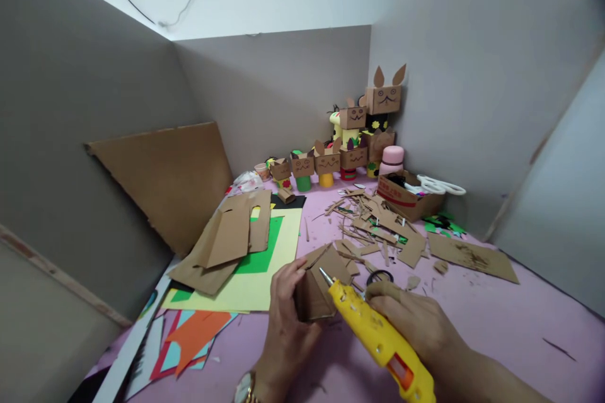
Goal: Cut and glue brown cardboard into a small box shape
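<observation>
My left hand (286,312) is closed around a small folded cardboard box (316,293), its open side tilted toward me. A yellow hot glue gun (375,330) is in my right hand (416,318), with its metal nozzle touching or very close to the box's near edge; I cannot tell which. Just beyond my right hand, a pair of scissors with dark handles (379,276) lies partly hidden. Cardboard scraps (373,223) are strewn behind the box.
Cardboard figures with drawn faces (327,162) stand along the back. A small carton (409,198) holds white-handled scissors (439,185). Coloured paper sheets (198,334) and cardboard pieces (229,236) lie at left. A large cardboard sheet (165,179) leans on the grey partition.
</observation>
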`<action>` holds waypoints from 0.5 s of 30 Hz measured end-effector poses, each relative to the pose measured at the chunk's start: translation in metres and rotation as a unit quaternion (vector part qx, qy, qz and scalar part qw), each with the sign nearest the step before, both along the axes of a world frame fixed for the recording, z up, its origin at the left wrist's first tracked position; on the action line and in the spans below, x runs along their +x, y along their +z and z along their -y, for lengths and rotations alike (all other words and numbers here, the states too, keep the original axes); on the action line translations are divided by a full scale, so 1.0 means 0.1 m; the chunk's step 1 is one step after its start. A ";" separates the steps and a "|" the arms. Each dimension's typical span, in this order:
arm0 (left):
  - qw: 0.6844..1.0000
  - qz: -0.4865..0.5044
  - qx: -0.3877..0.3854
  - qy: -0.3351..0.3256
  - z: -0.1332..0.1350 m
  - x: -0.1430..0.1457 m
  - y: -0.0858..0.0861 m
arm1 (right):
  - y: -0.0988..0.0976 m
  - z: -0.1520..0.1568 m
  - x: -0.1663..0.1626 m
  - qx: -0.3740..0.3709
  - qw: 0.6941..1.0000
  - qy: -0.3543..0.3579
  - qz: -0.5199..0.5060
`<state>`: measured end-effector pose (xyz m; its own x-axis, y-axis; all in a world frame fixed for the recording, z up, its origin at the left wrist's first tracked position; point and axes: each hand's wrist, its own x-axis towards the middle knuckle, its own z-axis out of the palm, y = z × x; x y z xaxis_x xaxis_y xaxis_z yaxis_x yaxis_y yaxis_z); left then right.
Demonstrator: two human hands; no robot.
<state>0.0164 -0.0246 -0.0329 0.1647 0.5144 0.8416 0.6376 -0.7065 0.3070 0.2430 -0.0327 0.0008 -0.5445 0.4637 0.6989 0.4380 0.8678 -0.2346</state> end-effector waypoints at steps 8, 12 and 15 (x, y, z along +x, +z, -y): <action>1.000 -0.006 0.002 -0.015 0.03 0.04 0.05 | 0.06 0.00 -0.02 -0.011 1.000 0.006 0.017; 0.999 -0.010 0.017 -0.025 0.03 0.05 0.08 | 0.08 -0.01 0.01 -0.002 1.000 0.010 0.016; 0.999 -0.013 0.021 -0.025 0.03 0.04 0.07 | 0.08 -0.01 0.02 0.008 1.000 0.015 0.005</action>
